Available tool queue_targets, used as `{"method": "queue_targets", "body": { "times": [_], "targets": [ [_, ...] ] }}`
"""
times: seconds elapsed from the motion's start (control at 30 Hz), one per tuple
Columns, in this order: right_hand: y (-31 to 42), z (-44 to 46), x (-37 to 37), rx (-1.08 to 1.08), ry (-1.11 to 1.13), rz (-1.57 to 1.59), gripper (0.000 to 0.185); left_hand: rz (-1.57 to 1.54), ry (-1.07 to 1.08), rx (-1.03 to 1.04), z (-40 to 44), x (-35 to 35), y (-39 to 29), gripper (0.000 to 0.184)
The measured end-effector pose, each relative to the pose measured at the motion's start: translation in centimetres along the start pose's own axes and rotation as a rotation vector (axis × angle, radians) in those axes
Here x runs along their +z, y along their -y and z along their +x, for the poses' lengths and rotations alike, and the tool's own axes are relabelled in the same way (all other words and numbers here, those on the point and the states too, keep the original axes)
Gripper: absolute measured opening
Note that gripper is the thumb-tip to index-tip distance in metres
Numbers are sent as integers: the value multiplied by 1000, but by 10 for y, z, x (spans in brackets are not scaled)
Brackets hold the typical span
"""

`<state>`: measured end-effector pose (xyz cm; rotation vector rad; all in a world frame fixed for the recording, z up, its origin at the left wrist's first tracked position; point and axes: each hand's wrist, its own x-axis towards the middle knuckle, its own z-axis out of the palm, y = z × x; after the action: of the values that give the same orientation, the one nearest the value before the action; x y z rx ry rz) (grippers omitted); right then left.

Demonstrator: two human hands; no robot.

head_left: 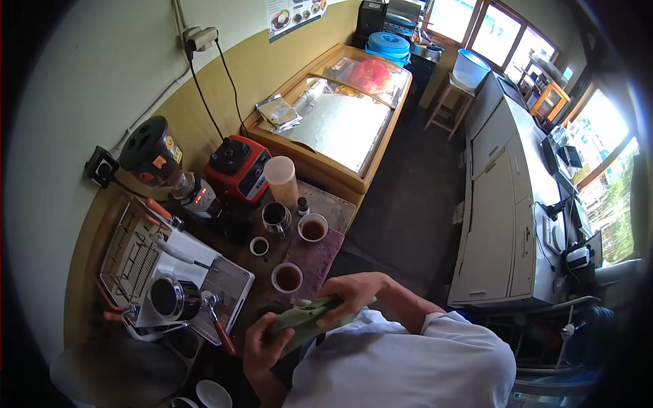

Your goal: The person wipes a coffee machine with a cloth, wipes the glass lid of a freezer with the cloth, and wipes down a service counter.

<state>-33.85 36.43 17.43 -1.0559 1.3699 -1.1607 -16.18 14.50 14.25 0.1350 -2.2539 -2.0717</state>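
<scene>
Green cloth (303, 322) gripped in both hands (345, 296) (267, 345), two cups (273, 279) (300, 228) of dark liquid nearby, espresso machine (194, 243)

poster (291, 15) cut off above, green cloth (307, 318) partly hidden by hands (348, 294)

From the hands (343, 296), the nearer cup (287, 278) obstructs 11 o'clock and the farther cup (313, 228) 12. A red handle (222, 336) juts in at 9. At 10, a narrow gap crosses the worktop (253, 284); at 1, the floor (411, 194) offers wider passage.
</scene>
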Motion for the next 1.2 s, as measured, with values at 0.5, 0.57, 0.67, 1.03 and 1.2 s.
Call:
{"method": "queue_targets", "body": {
  "times": [0.5,0.57,0.67,1.03,1.2],
  "targets": [
    [-62,-69,-251,-873,-509,615,43,1609,-812,394,25,-125,-226,53],
    [-47,-55,-271,-911,-695,656,46,1723,-723,204,62,-140,-236,52],
    [-56,-37,-312,-824,-888,719,52,1804,-646,-22,98,-157,-235,50],
    [-144,36,-405,-255,-917,1113,48,1902,-610,-308,119,-158,-220,44],
    [-157,39,-402,-195,-939,1005,48,1909,-619,-332,114,-151,-215,41]
  ]
}}
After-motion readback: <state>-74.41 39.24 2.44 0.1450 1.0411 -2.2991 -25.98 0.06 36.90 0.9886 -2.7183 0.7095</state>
